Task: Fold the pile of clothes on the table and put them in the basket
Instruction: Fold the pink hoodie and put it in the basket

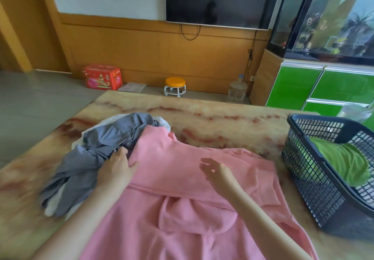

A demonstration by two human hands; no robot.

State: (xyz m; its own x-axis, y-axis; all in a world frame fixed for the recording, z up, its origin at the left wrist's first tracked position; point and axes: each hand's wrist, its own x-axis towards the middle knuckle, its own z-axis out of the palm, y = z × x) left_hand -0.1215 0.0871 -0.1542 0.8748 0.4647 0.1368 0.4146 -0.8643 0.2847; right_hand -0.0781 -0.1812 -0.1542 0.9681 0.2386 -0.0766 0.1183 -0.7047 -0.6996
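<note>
A pink garment (182, 178) lies spread across the marble table (222, 113), running from the middle down to the near edge. To its left sits a crumpled grey garment (85, 158) over something white. My left hand (117, 168) rests flat where the pink garment's left edge meets the grey cloth, fingers straight. Just above the middle of the pink cloth, my right hand (216, 170) hovers with loosely spread fingers and holds nothing. At the right stands a dark plastic basket (307, 174) with a folded green garment (342, 164) inside.
Beyond the table's far edge, on the floor, are a red box (102, 76), a small orange stool (175, 86) and a water jug (237, 90). A fish tank on a green cabinet (323, 85) stands at the back right.
</note>
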